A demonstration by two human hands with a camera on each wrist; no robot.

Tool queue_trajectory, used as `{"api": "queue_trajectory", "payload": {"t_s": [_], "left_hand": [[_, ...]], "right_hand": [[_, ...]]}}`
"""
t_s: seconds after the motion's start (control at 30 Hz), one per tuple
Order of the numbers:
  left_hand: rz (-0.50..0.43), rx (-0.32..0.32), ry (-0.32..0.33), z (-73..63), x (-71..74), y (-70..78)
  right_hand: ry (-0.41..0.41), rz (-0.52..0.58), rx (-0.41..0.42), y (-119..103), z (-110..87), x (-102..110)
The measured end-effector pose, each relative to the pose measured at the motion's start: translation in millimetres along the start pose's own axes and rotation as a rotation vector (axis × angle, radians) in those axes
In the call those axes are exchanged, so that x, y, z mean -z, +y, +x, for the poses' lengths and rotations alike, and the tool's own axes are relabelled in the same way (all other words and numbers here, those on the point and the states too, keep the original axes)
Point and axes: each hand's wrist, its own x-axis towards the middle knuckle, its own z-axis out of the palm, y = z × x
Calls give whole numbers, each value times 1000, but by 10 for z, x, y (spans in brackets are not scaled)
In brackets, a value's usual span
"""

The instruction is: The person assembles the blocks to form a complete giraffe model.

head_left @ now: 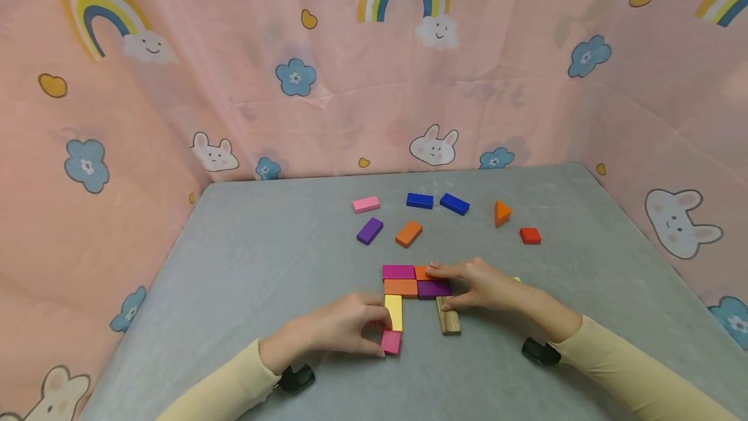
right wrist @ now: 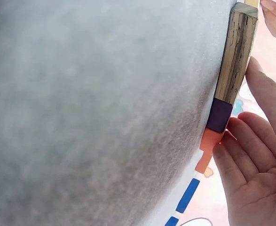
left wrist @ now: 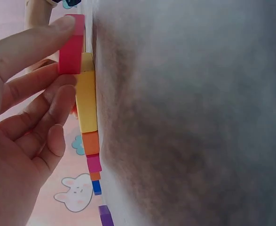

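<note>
Left hand (head_left: 346, 321) pinches pink block (head_left: 391, 342) by yellow block (head_left: 394, 312); right hand (head_left: 488, 284), fingers loosely spread, touches wooden block (head_left: 449, 321). Likely aligning; needs release next.

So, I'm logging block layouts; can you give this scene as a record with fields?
Left hand: holds pink block
Right hand: thumb on wood block, index finger on orange block
Back row: magenta block, orange block
Next row: second orange block, purple block
Left leg: yellow block, then pink block
Right leg: wood block
Loose beyond: light-pink block, two blue blocks, second purple block, third orange block, orange triangle, red block
Mostly hidden: yellow-green piece
Surface: grey table
</note>
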Motion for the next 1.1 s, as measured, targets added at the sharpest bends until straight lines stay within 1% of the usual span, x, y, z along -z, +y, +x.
{"api": "queue_trajectory", "payload": {"t_s": [0.27, 0.43, 0.5, 0.57, 0.7, 0.8, 0.9, 1.1], "left_hand": [[84, -15, -14, 21, 2, 6], [130, -23, 14, 14, -5, 1], [136, -43, 31, 15, -4, -2], [119, -78, 40, 18, -3, -14], [30, -148, 41, 16, 2, -59], [-24, -169, 33, 13, 0, -105], [-20, -171, 26, 15, -6, -140], [36, -173, 30, 23, -14, -147]], "right_hand": [[-2, 17, -5, -3, -6, 1], [7, 19, 2, -4, -9, 6], [2, 22, -2, -6, -9, 11], [0, 19, 2, -7, -9, 12], [-2, 12, 2, -10, -8, 8], [-2, 1, 1, -9, -5, 3], [-1, 1, 1, -11, -6, 4], [5, -2, 14, -9, -12, 4]]}}
